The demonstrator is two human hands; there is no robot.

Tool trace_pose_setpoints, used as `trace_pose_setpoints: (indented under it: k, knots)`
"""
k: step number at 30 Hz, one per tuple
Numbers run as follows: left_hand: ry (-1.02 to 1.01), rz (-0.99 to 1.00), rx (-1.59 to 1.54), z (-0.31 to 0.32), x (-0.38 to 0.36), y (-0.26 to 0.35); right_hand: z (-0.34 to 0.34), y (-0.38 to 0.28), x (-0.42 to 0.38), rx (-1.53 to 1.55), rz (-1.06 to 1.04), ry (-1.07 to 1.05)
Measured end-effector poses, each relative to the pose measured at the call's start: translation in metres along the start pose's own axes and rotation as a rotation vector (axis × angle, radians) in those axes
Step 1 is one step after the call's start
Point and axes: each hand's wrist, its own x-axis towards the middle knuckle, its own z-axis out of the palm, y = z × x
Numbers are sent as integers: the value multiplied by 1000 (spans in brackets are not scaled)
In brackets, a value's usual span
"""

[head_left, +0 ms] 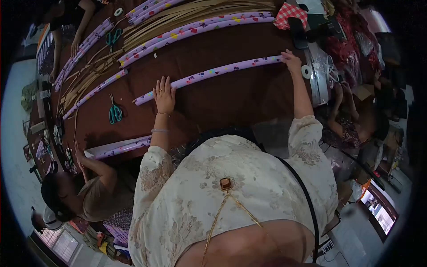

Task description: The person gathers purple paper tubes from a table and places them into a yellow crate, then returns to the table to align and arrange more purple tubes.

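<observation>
A long, thin roll of lilac patterned paper [222, 71] lies across the brown table [200, 104] in front of me. My left hand [164, 95] rests on the roll near its left end, palm down with the fingers spread. At the roll's right end is my right hand [291, 61], its fingers bent around the tip, touching it. A roll of white tape [306, 71] sits just right of my right hand. Teal-handled scissors [115, 113] lie to the left of my left hand.
Further lilac rolls [195, 32] and brown strips [200, 14] lie at the back. A second pair of scissors [114, 37] is at back left. Co-workers [95, 191] sit at left and right. A dark phone [297, 33] lies at back right.
</observation>
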Motion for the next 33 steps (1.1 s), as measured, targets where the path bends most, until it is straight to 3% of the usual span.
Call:
trace_pose_setpoints:
  k: [2, 4, 5, 6, 12, 15, 19, 21, 24, 27, 33]
  knots:
    - [-6, -9, 9, 1, -4, -1, -19, -4, 0, 184, 208, 138]
    - [10, 3, 1, -2, -3, 1, -33, -54, -8, 60, 315, 273]
    - [26, -5, 6, -3, -3, 1, -22, -31, 11, 21, 144, 245]
    - [45, -3, -16, -1, -7, -8, -12, -68, -2, -69, 130, 224]
    - [90, -13, -45, -3, -11, -4, 86, -157, 32, -270, -679, 83]
    - [88, -14, -37, -9, -12, 1, 117, -187, 50, -396, -738, 58]
    - [114, -20, -58, -9, -10, 4, 109, -229, 50, -538, -663, 45]
    - [118, -29, -50, -10, -10, 7, 107, -229, 56, -531, -723, -6]
    - [116, -36, -38, -8, -10, 8, 119, -217, 67, -497, -867, 127]
    - [138, -51, -82, -3, -10, 8, 116, -212, 65, -361, -831, -22]
    - [107, -116, -146, 3, -33, 3, 69, -189, 18, -303, -938, 29]
